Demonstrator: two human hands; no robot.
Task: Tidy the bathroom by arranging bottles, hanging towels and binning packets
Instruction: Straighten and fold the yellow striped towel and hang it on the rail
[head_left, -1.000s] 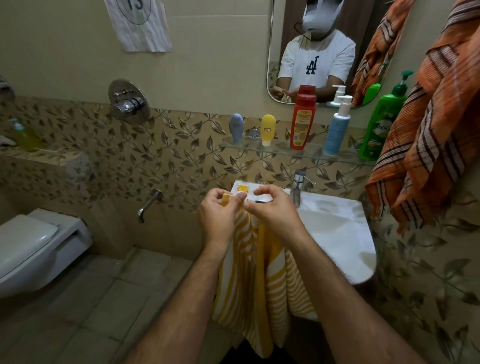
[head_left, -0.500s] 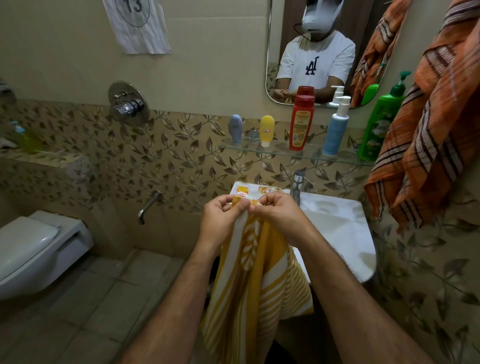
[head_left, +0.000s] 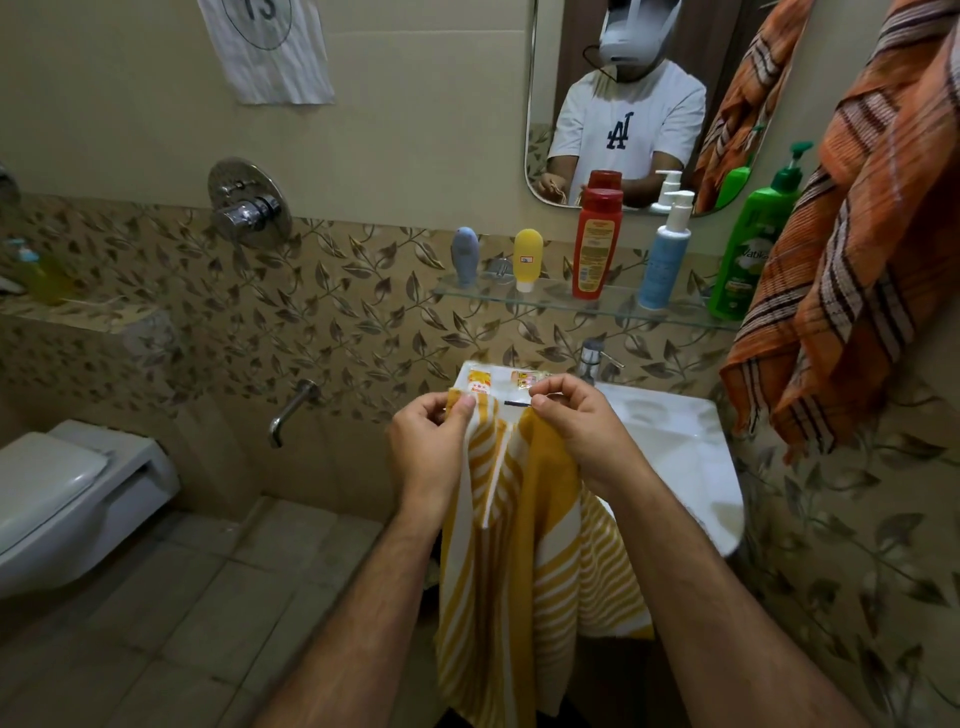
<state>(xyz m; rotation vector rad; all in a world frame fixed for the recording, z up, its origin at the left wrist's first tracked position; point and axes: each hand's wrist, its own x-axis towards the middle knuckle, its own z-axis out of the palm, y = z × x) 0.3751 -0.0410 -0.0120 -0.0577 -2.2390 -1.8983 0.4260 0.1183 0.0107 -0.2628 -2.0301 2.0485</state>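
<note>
— Where was the towel (head_left: 519, 530) found?
— In front of the sink (head_left: 691, 467), hanging. Its top edge was pinched by the left hand (head_left: 431, 447) and right hand (head_left: 576, 431), each grip closed on cloth.
— Packets?
— Two packets (head_left: 480, 385) were noted on the sink rim.

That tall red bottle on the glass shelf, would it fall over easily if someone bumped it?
Probably fairly easily: the red bottle stands tall and narrow on a smooth glass shelf. If tipped, it might knock the yellow tube or the white pump bottle beside it. How full or heavy it is cannot be told.
</note>
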